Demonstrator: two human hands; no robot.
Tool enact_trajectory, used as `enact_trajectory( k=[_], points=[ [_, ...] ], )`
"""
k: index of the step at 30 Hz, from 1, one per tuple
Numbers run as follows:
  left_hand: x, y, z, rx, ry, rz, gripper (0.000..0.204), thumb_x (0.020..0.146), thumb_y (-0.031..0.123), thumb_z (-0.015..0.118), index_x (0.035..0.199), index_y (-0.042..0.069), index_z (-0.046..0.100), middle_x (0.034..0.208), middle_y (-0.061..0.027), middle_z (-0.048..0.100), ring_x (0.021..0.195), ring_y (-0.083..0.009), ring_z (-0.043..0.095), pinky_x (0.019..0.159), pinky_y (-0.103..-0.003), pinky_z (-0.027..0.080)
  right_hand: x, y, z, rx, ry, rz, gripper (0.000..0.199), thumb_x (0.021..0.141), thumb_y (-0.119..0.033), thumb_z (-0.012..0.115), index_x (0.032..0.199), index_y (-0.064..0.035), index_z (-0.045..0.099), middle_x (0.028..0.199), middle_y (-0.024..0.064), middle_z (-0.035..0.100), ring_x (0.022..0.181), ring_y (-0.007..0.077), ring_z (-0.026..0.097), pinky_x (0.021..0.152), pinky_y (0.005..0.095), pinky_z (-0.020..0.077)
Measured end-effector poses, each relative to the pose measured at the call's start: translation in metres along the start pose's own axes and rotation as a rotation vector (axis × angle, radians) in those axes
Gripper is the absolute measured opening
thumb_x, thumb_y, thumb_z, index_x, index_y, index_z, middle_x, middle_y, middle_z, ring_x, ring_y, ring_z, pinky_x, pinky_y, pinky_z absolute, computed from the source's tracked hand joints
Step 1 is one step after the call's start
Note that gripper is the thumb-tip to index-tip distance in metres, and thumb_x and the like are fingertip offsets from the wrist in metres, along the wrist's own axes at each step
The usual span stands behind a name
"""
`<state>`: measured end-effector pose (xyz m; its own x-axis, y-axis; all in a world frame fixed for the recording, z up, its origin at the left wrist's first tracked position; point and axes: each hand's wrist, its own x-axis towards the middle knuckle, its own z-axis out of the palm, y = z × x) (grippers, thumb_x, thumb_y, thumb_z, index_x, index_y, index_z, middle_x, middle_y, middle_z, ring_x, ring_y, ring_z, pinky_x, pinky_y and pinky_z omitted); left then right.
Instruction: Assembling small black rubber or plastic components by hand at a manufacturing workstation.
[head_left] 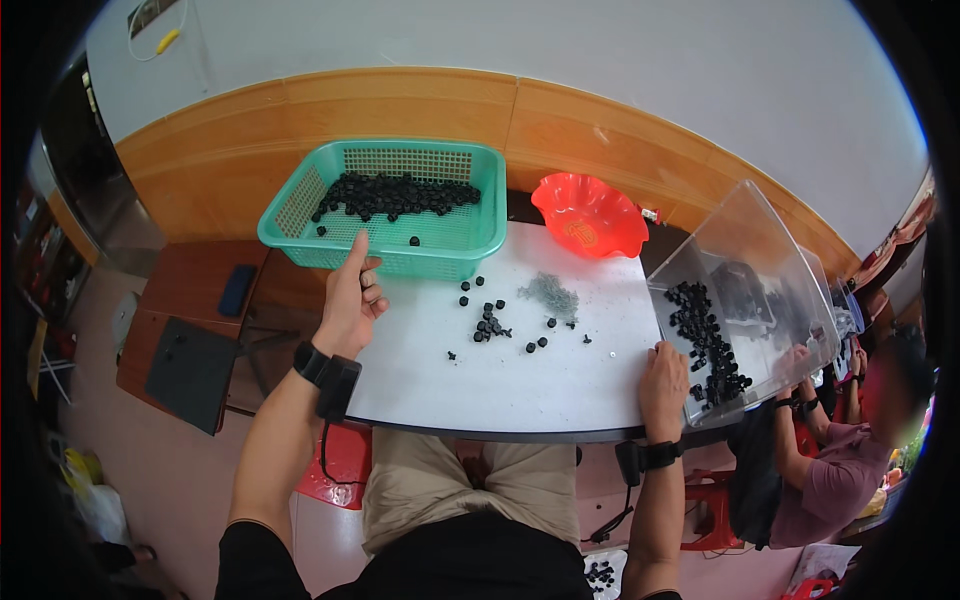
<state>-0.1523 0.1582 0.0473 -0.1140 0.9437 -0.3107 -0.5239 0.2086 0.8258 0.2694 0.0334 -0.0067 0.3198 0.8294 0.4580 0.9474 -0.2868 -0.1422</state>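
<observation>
Two hands rest at the white table (pixel 560 385): left hand (pixel 350 305), fingers loosely curled around nothing, touches the green basket (pixel 470 240); right hand (pixel 663 385) lies flat beside the clear bin (pixel 770 260).

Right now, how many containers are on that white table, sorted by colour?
Green basket: 1
Red bowl: 1
Clear bin: 1
Total: 3
The left hand touches the basket; the right hand rests by the bin.
</observation>
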Motion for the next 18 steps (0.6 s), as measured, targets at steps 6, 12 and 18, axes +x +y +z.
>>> enact_trajectory(
  k=[6,12,18],
  points=[
    [0.026,0.005,-0.006,0.124,0.022,0.014,0.041,0.092,0.046,0.07,0.091,0.008,0.057,0.064,0.0093,0.036,0.053,-0.0032,0.035,0.05,-0.022,0.033,0.002,0.009,0.006,0.074,-0.02,-0.029,0.013,0.095,-0.01,0.059,0.102,0.0004,0.06,0.095,0.0185,0.066,0.098,0.0381,0.059,0.083,0.0466,0.0488],
    [0.027,0.012,0.002,0.197,0.02,0.046,0.028,0.091,0.033,0.065,0.084,0.007,0.058,0.059,0.01,0.031,0.051,-0.0041,0.033,0.049,-0.025,0.032,-0.001,0.012,0.009,0.138,0.043,-0.096,0.011,0.093,-0.006,0.059,0.1,0.002,0.061,0.092,0.0203,0.066,0.091,0.0386,0.058,0.083,0.0458,0.0459],
    [0.031,0.019,0.003,0.188,0.023,0.052,0.027,0.091,0.032,0.064,0.084,0.007,0.058,0.059,0.0103,0.03,0.05,-0.0038,0.031,0.048,-0.024,0.03,-0.001,0.003,0.008,0.201,0.033,-0.123,0.013,0.094,-0.007,0.058,0.102,0.002,0.062,0.093,0.0199,0.066,0.093,0.0387,0.058,0.083,0.0458,0.0463]
  ],
)
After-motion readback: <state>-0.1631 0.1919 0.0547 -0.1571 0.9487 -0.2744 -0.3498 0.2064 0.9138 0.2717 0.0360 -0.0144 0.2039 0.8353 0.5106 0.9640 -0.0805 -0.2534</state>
